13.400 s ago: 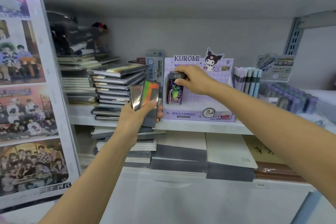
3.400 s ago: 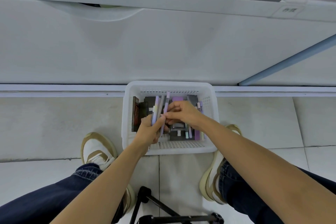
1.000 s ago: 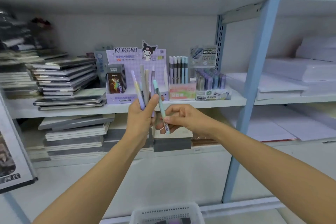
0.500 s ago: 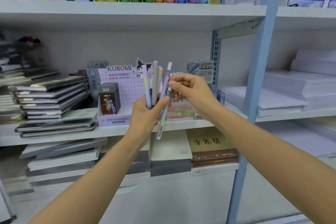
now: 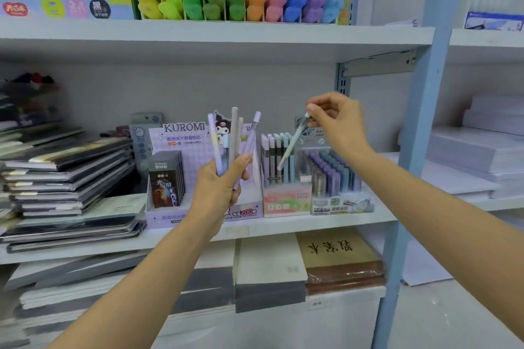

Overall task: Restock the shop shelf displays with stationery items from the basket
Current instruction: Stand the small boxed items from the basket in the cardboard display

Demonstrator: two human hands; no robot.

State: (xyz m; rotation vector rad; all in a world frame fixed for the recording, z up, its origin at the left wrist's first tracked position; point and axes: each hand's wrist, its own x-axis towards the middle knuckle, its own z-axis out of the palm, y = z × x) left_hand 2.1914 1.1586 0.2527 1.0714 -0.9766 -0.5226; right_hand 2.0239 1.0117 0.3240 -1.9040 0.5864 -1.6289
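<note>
Your right hand (image 5: 337,125) has carried one pale green pen (image 5: 292,144) rightward, pinching its top, its tip tilted above the pink display box (image 5: 286,202) on the shelf (image 5: 326,224). Your left hand (image 5: 218,193) grips four pens (image 5: 234,133) upright, lower ends hidden; a fifth is unclear.

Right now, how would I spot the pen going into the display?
On the middle shelf, find the pink pen box right of the purple Kuromi box. Over its upright pens the right hand pinches a pale mint pen by its top. It alone slants; they stand straight.
</note>
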